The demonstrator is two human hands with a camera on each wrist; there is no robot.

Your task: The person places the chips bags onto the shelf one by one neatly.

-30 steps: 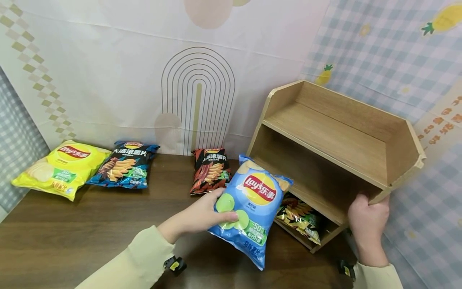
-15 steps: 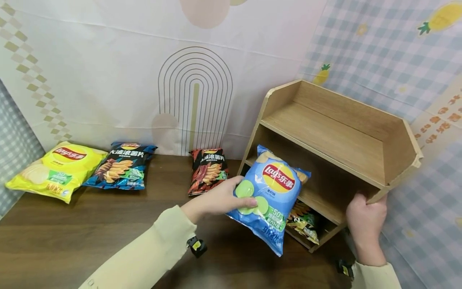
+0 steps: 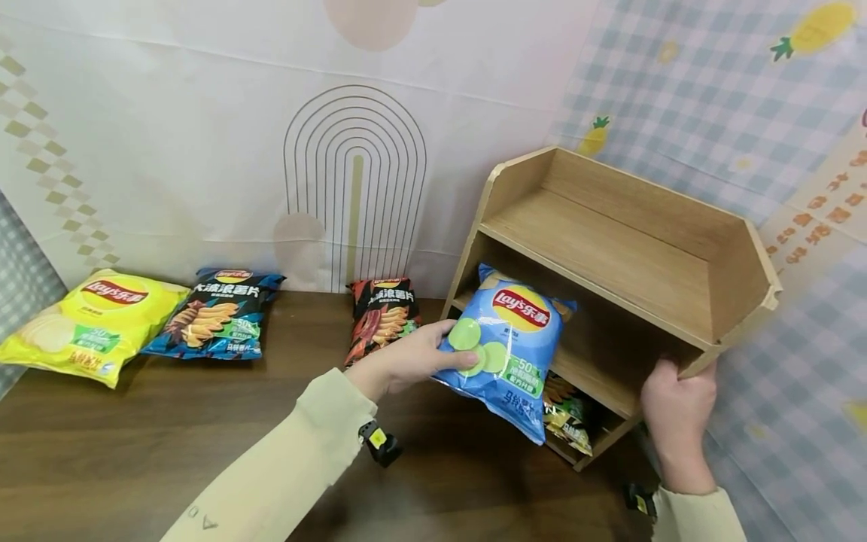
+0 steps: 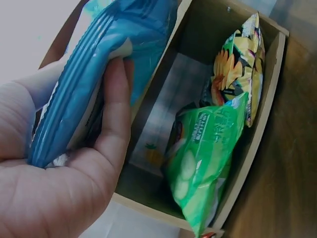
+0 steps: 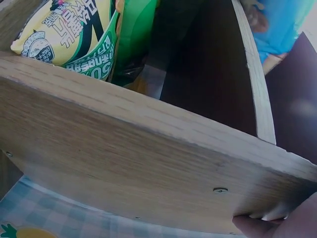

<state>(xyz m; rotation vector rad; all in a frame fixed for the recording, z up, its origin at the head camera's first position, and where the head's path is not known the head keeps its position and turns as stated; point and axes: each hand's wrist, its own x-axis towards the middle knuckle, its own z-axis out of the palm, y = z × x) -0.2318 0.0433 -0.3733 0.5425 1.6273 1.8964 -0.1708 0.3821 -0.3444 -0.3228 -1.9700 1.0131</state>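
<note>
In the head view my left hand pinches a blue Lay's chip bag by its left side, thumb on the front. The bag is tilted and overlaps the middle compartment of a wooden shelf. My right hand grips the shelf's right side panel near the front edge. Seen from the left wrist, the fingers curl around the bag's crimped edge, and a green chip bag and a yellow-and-black chip bag stand in the lower compartment. Only part of the right hand shows in the right wrist view.
Along the back of the brown table lie a yellow Lay's bag, a dark blue chip bag and a red-and-black chip bag. Patterned cloth hangs behind them. A checked cloth is behind the shelf.
My left hand has carried the blue chip bag rightward and slightly up, to the front of the shelf's middle compartment. My right hand keeps its grip on the side panel.
</note>
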